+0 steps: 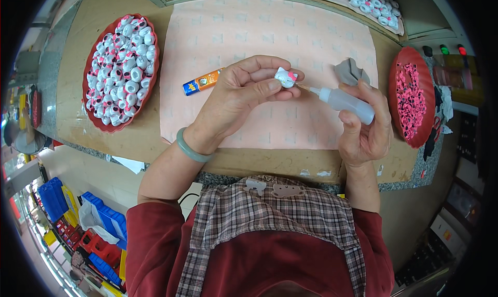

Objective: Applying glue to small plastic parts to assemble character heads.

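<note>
Between the thumb and fingers of my left hand [249, 86] is a small white cat-head figurine [285, 77] with a pink bow piece on it. My right hand [367, 128] grips a translucent squeeze bottle [346, 104] with a thin needle tip. That tip points left and reaches the figurine beside its pink piece; whether it touches is too small to tell. Partly behind my left hand lies an orange and blue tube [201, 82] on the pink paper sheet [238, 32]. A crumpled grey cloth [351, 71] sits just beyond my right fingers.
On the left stands a red scalloped tray [155, 71] heaped with white cat heads. A second red tray [428, 102] at the right holds many small pink pieces. More white heads [371, 3] lie at the far right behind a ledge. Blue bins [104, 214] stand at lower left.
</note>
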Tool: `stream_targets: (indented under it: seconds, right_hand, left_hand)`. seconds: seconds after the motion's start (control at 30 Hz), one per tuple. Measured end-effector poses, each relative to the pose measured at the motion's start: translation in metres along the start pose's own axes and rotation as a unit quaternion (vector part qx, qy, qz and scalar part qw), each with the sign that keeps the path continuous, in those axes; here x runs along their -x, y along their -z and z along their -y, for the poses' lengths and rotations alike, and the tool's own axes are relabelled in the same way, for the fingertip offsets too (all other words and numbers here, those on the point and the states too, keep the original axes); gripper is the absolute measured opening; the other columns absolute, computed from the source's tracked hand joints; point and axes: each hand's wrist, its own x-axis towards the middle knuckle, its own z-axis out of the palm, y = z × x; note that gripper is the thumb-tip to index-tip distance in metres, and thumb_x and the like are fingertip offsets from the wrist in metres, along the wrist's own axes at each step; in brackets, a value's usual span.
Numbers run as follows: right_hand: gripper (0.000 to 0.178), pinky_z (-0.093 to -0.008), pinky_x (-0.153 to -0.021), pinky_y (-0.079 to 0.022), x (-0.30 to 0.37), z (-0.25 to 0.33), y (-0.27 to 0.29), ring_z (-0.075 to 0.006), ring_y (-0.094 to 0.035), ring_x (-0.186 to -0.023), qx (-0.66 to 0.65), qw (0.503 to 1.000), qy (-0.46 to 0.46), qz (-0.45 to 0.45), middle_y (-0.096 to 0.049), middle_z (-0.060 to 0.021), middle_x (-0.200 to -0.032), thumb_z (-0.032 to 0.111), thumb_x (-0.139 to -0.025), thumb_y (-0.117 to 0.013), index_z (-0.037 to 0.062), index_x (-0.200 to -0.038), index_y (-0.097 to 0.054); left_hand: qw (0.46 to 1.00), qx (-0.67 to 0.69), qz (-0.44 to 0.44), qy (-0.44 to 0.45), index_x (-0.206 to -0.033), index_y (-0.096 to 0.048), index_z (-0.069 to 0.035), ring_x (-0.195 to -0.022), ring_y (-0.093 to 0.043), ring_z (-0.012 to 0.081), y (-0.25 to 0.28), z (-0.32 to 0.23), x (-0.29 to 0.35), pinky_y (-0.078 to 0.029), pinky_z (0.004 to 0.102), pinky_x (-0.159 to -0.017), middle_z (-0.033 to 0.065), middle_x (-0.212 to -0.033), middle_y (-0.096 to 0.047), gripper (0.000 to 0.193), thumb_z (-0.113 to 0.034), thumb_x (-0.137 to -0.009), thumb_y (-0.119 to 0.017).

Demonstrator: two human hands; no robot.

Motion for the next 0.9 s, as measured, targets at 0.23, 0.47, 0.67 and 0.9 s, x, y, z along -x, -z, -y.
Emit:
stream_targets:
  seconds: [0.23, 0.47, 0.67, 0.9]
  right_hand:
    - [0.036, -0.0319, -0.072, -0.052, 0.003, -0.0017, -0.0012, -0.0242, -0.063, -0.081, -0.011, 1.0, -0.001, -0.014, -0.062, -0.0221, -0.094, 0.008, -0.087, -0.059, -0.0103, -0.117, -0.048]
    - [0.044, -0.0319, -0.065, -0.053, 0.0013, 0.0001, 0.0002, -0.0269, -0.066, -0.079, 0.014, 1.0, -0.017, -0.007, -0.063, -0.0201, -0.1, 0.015, -0.082, -0.068, -0.006, -0.116, -0.049]
    - [0.037, -0.0311, -0.071, -0.052, 0.0006, -0.0009, 0.0006, -0.0234, -0.063, -0.081, 0.008, 1.0, -0.011, -0.001, -0.062, -0.0216, -0.094, 0.008, -0.087, -0.059, -0.0098, -0.117, -0.048]
    - [0.043, -0.0319, -0.065, -0.054, 0.0001, -0.0029, 0.0012, -0.0267, -0.066, -0.078, 0.017, 1.0, -0.003, -0.002, -0.063, -0.0195, -0.101, 0.015, -0.082, -0.068, -0.0063, -0.115, -0.05]
  left_hand:
    - [1.0, -0.001, 0.003, 0.002, -0.117, -0.054, 0.0, -0.1, -0.063, 0.0235, 0.0003, 0.0001, 0.0002, -0.052, 0.0281, -0.086, 0.0211, -0.115, -0.059, 0.029, -0.003, -0.088, -0.056]
    - [1.0, 0.004, -0.003, 0.006, -0.117, -0.054, 0.0, -0.099, -0.063, 0.022, 0.0012, 0.0012, 0.0001, -0.052, 0.0275, -0.086, 0.0203, -0.115, -0.059, 0.029, -0.003, -0.088, -0.056]
    - [1.0, 0.011, -0.001, 0.002, -0.116, -0.054, 0.0, -0.098, -0.063, 0.0211, 0.0019, -0.0004, -0.001, -0.051, 0.0273, -0.086, 0.02, -0.115, -0.059, 0.028, -0.004, -0.088, -0.056]
    - [1.0, 0.02, -0.005, 0.0, -0.115, -0.054, -0.001, -0.097, -0.063, 0.021, 0.0024, -0.0014, -0.001, -0.051, 0.0268, -0.086, 0.0201, -0.115, -0.059, 0.027, -0.005, -0.089, -0.055]
